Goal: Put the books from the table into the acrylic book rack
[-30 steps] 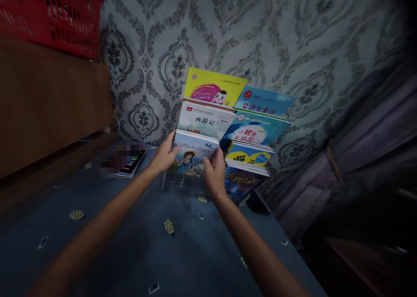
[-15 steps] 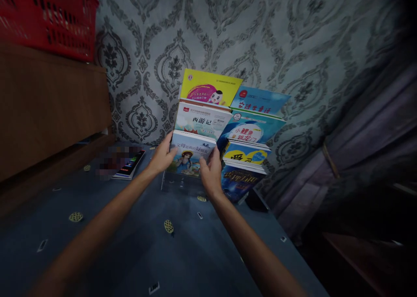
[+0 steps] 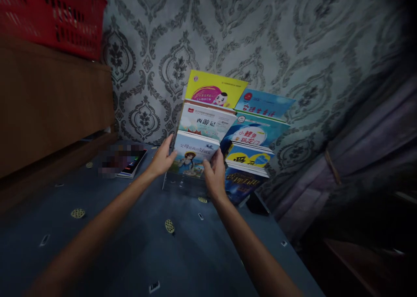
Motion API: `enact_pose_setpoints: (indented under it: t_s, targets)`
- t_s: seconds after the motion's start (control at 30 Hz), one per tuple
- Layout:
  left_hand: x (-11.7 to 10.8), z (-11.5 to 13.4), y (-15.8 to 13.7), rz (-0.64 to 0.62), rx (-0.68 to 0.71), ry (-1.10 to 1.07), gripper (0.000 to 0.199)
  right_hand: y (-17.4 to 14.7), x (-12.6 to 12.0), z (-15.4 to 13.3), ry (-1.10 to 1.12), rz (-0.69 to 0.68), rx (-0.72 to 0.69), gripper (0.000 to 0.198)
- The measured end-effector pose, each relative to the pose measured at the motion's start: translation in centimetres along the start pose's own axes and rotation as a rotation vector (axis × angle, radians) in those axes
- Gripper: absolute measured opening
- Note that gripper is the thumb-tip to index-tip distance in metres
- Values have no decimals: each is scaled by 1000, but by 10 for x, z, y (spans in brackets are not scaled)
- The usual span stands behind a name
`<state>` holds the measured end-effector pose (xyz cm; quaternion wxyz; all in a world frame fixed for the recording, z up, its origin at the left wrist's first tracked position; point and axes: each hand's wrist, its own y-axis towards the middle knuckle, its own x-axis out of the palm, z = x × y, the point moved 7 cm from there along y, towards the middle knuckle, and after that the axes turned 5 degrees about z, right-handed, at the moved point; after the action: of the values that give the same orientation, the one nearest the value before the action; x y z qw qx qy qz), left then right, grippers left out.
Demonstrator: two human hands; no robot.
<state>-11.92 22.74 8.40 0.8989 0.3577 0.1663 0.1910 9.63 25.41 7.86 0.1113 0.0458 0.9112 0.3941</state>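
Note:
A light blue paperback book (image 3: 197,156) with a girl in a hat on its cover stands in the lower left tier of a clear book rack (image 3: 177,185). My left hand (image 3: 163,159) is open at the book's left edge, thumb and fingers apart. On the other side, my right hand (image 3: 215,175) has its fingers along the right edge and its thumb spread in front of the cover; it looks open. Behind rise a white book (image 3: 208,122) and a yellow book (image 3: 216,86). Several blue-covered books, including a dark blue book (image 3: 244,182), fill the right column.
A dark flat object (image 3: 258,203) lies beside the rack at the right. Magazines (image 3: 135,164), partly blurred, lie left on the blue patterned tabletop (image 3: 130,245). A red basket (image 3: 71,21) sits on a wooden cabinet (image 3: 55,101). Patterned wallpaper rises behind; a tied curtain (image 3: 309,179) hangs right.
My left hand has eased slightly away from the light blue book's left edge. My right hand stays by the right edge. The whole view has shifted a little, so the rack appears further right.

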Motion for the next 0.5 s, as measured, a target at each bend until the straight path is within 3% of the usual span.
enact_pose_setpoints:
  t_s: [0.13, 0.3, 0.5]
  targets:
    - [-13, -26, -29, 52, -109, 55, 60, -33, -5, 4, -7, -10, 65, 76]
    - [-27, -72, -72, 82, -238, 234, 42, -106, -3, 33, -72, -115, 210, 68]
    - [-39, -99, -96, 55, -252, 398, 30, -176, 13, 68, -38, -231, 331, 61]
